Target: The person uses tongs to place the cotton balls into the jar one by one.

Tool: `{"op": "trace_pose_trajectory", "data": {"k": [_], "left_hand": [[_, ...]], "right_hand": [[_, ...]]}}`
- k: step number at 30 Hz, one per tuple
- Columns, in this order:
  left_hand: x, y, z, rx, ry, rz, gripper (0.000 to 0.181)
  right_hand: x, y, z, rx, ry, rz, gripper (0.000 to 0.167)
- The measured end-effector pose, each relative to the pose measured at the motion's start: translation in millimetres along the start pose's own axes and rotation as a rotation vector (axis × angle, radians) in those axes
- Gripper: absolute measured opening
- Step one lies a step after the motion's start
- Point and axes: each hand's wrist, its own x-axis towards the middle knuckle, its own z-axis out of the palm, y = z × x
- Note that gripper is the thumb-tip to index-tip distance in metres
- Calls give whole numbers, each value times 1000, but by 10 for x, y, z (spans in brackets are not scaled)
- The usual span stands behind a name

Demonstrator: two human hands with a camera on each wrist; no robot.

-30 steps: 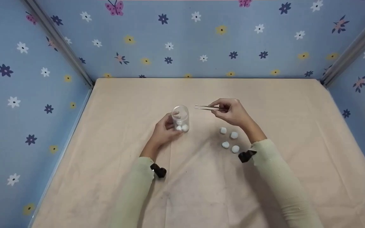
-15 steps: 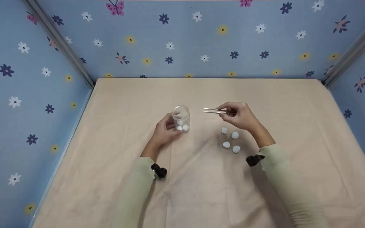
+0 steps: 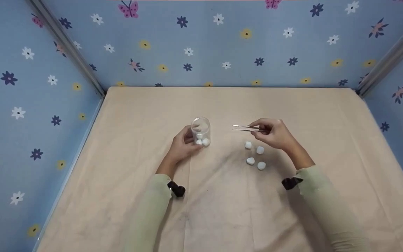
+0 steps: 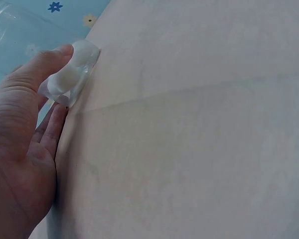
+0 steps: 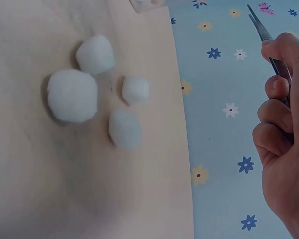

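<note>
My left hand grips a clear plastic jar whose open mouth faces up. Several white cotton balls lie at its bottom. In the left wrist view the thumb presses the jar's side near the base. Right of the jar, my right hand holds metal tweezers level above the table, tips pointing left, slightly apart and with nothing between them. Several loose cotton balls lie below that hand; in the right wrist view they sit close together, the largest cotton ball at left.
A beige cloth with creases covers the table. Blue flowered panels stand at the back and both sides, with grey metal posts at the corners. Each sleeve carries a small black camera.
My right hand has moved right and toward the body with the tweezers, away from the jar. The left hand and jar stay in place, and the loose cotton balls have not moved.
</note>
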Motion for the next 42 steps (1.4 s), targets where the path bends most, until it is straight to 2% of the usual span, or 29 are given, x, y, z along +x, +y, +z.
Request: {"op": "trace_pose_trajectory", "data": {"k": [5,13,22,27,33,42], "left_hand": [[13,6,-1,1,0,12,83],[1,33,15,-7,-6,-6,80],[12,23,21,4,-5,-7,78],[11,6,14,-11,10,-8,79],[20,-17,20,-30,19,-4,79],[9,-13,13,-10,21,4,79]], "right_hand": [[-76,38,-51,-37,2,-36,20],[-202,76,-150,-42,1,-49,21],[-322,186,-236,-59,17,-99,23],[-342,253,-239,-86,4,-78,21],[-363,339,-214,-110,-43,9,19],[-341,445,-224,-140,-81,66,17]]}}
